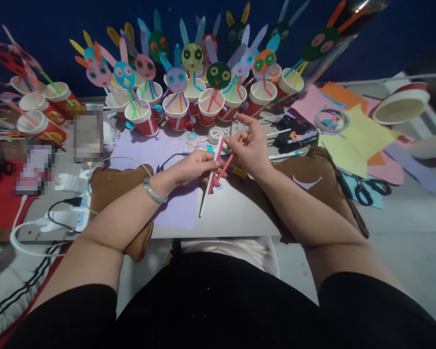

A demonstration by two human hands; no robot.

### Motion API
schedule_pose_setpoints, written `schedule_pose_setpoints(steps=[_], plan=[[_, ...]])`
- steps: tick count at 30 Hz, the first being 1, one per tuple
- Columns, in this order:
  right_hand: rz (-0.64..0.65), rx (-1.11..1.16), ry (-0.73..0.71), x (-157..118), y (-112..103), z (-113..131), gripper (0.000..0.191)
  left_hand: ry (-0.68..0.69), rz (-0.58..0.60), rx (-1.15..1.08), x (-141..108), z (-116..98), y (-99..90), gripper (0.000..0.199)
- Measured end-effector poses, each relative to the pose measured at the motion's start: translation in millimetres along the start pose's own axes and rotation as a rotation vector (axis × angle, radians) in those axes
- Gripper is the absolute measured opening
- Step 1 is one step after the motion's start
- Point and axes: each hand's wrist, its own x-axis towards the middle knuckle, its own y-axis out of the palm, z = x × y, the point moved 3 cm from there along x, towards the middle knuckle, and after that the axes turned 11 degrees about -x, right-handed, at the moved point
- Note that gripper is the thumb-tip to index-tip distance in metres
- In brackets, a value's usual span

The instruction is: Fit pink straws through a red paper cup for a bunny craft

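Note:
My left hand (199, 167), with a bangle (155, 191) at its wrist, pinches a white and dark pink strip (215, 165) that slants up to the right. Close beside it my right hand (252, 148) has thumb and fingers closed on a thin red straw (226, 166), its index finger stretched out. The straw lies against or just next to the strip, and its lower end is near my left fingers. A thin dark stick (202, 206) points down below my left hand. Under the hands lies a purple paper sheet (178, 208) on the white table (236, 218).
Paper cups (141, 118) with colourful rabbit figures (177, 80) line the back. Brown cushions (114, 186) lie under both forearms. Phones and a power strip (83, 208) are left; coloured paper (352, 135), scissors (372, 189) and a tape roll (331, 119) are right. Another person's arm (427, 148) reaches in.

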Motion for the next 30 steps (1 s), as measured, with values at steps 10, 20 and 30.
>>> schedule_pose_setpoints(steps=[10,20,30], plan=[[0.014,-0.092,-0.079,-4,5,-6,0.076,0.003,0.065,-0.023,3,5,3.7,0.024],[0.063,0.087,-0.044,7,2,-14,0.067,0.086,-0.019,0.011,3,-1,-3.3,0.014],[-0.039,0.067,-0.108,9,-11,5,0.056,0.083,-0.115,0.009,4,-4,-8.1,0.013]])
